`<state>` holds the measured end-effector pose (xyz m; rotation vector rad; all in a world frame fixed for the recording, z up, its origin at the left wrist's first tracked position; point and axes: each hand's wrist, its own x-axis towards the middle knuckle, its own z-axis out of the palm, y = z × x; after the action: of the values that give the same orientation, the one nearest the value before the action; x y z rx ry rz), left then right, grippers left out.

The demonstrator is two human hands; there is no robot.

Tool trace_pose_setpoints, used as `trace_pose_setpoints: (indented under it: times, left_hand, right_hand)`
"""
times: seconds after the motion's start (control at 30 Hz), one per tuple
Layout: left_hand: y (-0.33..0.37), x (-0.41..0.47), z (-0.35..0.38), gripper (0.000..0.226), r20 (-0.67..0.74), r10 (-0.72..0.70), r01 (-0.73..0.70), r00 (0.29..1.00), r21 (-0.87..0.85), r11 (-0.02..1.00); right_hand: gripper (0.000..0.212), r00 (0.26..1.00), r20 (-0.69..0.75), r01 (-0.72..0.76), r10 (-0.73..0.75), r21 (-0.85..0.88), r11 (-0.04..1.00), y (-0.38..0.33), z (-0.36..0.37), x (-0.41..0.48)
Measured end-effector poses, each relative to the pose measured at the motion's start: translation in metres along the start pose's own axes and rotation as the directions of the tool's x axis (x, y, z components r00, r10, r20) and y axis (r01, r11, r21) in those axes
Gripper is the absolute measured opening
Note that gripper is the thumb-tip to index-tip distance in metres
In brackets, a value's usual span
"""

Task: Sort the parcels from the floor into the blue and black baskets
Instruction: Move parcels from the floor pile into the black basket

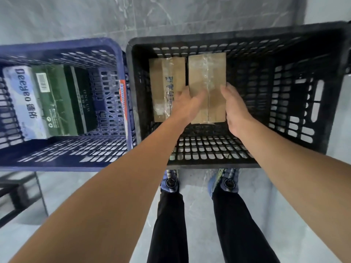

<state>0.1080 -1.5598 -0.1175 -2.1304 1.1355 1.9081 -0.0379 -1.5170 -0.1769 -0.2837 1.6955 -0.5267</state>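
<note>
Black basket (237, 36), at my 1 o'clock, its near rim above my shoes (170, 182). It holds two brown cardboard parcels, flat, long sides parallel and just beside each other, packed toward its 11 o'clock corner, I judge to leave the floor at 3 o'clock free for more. The printed cardboard parcel (163, 82) lies untouched. The plain taped parcel (207, 73), at its 3 o'clock, sits between my hands, apparently being squared up against its neighbour. Left hand (187, 103) reaches in from 7 o'clock, fingers over the parcel's near left edge; it is blurred, so I cannot tell whether it grips. Right hand (235, 111) reaches in from 5 o'clock, fingers straight along the parcel's right side, not curled round it. Blue basket (62, 44), at 10 o'clock, holds a white Deeyeo pack (22, 95) and dark green boxes (62, 99).
</note>
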Motion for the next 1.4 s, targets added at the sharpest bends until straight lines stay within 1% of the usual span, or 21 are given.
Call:
trace_pose_setpoints:
  times: [0.07, 0.13, 0.23, 0.3, 0.37, 0.47, 0.5, 0.57, 0.67, 0.77, 0.87, 0.93, 1.0, 1.1, 1.2, 1.27, 1.4]
  left_hand:
    - [-0.003, 0.001, -0.001, 0.100, -0.007, 0.010, -0.010, 1.000, 0.006, 1.000]
    - [-0.005, -0.001, -0.002, 0.104, -0.012, 0.027, -0.027, 1.000, 0.025, 0.999]
    - [-0.015, -0.002, 0.001, 0.094, -0.014, 0.092, -0.090, 0.996, 0.091, 0.992]
    - [-0.020, -0.001, 0.005, 0.082, -0.019, 0.139, -0.134, 0.990, 0.149, 0.980]
    - [-0.020, 0.001, 0.008, 0.082, -0.016, 0.144, -0.138, 0.989, 0.189, 0.972]
    - [-0.018, 0.003, 0.012, 0.091, -0.028, 0.117, -0.112, 0.993, 0.142, 0.983]
    - [-0.017, 0.004, 0.012, 0.091, -0.030, 0.116, -0.111, 0.993, 0.128, 0.986]
    - [-0.018, 0.004, 0.012, 0.089, -0.022, 0.119, -0.115, 0.993, 0.135, 0.984]
    - [-0.022, 0.005, 0.015, 0.079, 0.005, 0.133, -0.132, 0.991, 0.170, 0.976]
    - [-0.021, 0.003, 0.017, 0.071, 0.017, 0.131, -0.133, 0.991, 0.146, 0.980]
    - [-0.014, -0.004, 0.018, 0.075, 0.019, 0.110, -0.111, 0.994, 0.110, 0.988]
    - [-0.006, -0.009, 0.017, 0.080, 0.015, 0.100, -0.101, 0.995, 0.079, 0.992]
    - [0.002, -0.018, 0.015, 0.076, 0.008, 0.089, -0.090, 0.996, 0.044, 0.995]
    - [0.014, -0.036, 0.009, 0.075, -0.004, 0.063, -0.063, 0.998, -0.010, 0.998]
    - [0.033, -0.064, -0.002, 0.072, -0.014, 0.035, -0.036, 0.999, -0.076, 0.996]
    - [0.052, -0.090, -0.008, 0.070, 0.001, 0.026, -0.026, 1.000, -0.125, 0.992]
    - [0.102, -0.156, -0.021, 0.067, 0.028, 0.056, -0.051, 0.998, -0.150, 0.987]
  right_hand:
    - [0.066, 1.000, 0.025, -0.017, 0.017, 0.014, 1.000, 0.000, 0.004, 0.004]
    - [0.066, 0.997, 0.045, -0.061, 0.060, 0.022, 0.998, -0.001, 0.008, 0.007]
    - [0.078, 0.995, 0.041, -0.097, 0.096, 0.030, 0.995, 0.000, 0.011, 0.017]
    - [0.073, 0.994, 0.054, -0.102, 0.100, 0.040, 0.994, 0.001, 0.011, 0.023]
    - [0.067, 0.993, 0.072, -0.097, 0.094, 0.042, 0.994, -0.002, 0.014, 0.021]
    - [0.054, 0.993, 0.083, -0.085, 0.079, 0.071, 0.994, 0.000, 0.019, 0.022]
    - [0.052, 0.994, 0.081, -0.083, 0.077, 0.082, 0.993, 0.001, 0.019, 0.023]
    - [0.056, 0.994, 0.085, -0.077, 0.069, 0.086, 0.993, 0.003, 0.020, 0.024]
    - [0.060, 0.993, 0.099, -0.066, 0.057, 0.088, 0.994, 0.004, 0.017, 0.024]
    - [0.053, 0.991, 0.120, -0.074, 0.063, 0.091, 0.993, -0.006, 0.014, 0.015]
    - [0.053, 0.987, 0.149, -0.082, 0.068, 0.095, 0.992, -0.017, 0.009, 0.006]
    - [0.047, 0.988, 0.147, -0.067, 0.053, 0.094, 0.993, -0.024, 0.006, -0.001]
    - [0.041, 0.988, 0.150, -0.061, 0.046, 0.098, 0.993, -0.033, 0.003, -0.010]
    - [0.061, 0.987, 0.160, -0.031, 0.011, 0.122, 0.992, -0.048, -0.006, -0.032]
    - [0.072, 0.991, 0.132, -0.004, -0.015, 0.147, 0.989, -0.067, -0.020, -0.064]
    - [0.075, 0.991, 0.131, 0.002, -0.024, 0.167, 0.986, -0.080, -0.034, -0.090]
    - [0.072, 0.991, 0.089, 0.080, -0.102, 0.223, 0.972, -0.113, -0.063, -0.153]
